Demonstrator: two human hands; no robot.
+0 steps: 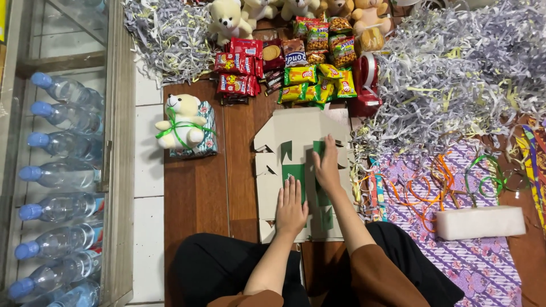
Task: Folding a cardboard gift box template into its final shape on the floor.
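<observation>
A: Far left?
B: Row of clear water bottles (pixel 60 170) with blue caps, lying behind a glass cabinet door. Beside it, a strip of white floor tiles (pixel 148 227), then brown wooden floor (pixel 196 193).

A: On the wood?
B: Cream teddy bear (pixel 181 120) tied with green ribbon onto a patterned packet. Above it, a heap of shredded paper (pixel 170 34).

A: Centre?
B: Flattened cardboard box (pixel 270 187), pale with green printed patches, lying on the floor just ahead of crossed legs in black trousers. Left hand (pixel 291 209) pressed flat on its lower middle, fingers straight and together. Right hand (pixel 327 165) also flat and open, a little farther up, just beside the left. Neither clamped on anything, only pressing down.

A: Beyond the box?
B: Red and yellow snack packets (pixel 284 71) in a cluster, more teddy bears (pixel 227 20) at the top edge, red tape dispenser (pixel 367 82) to the right of the snacks.

A: Right side?
B: Large pile of grey-white paper shreds (pixel 455 74), purple patterned cloth (pixel 483 267) with loose orange and green ribbons (pixel 438 182), and a white foam block (pixel 480 222) lying on the cloth.
</observation>
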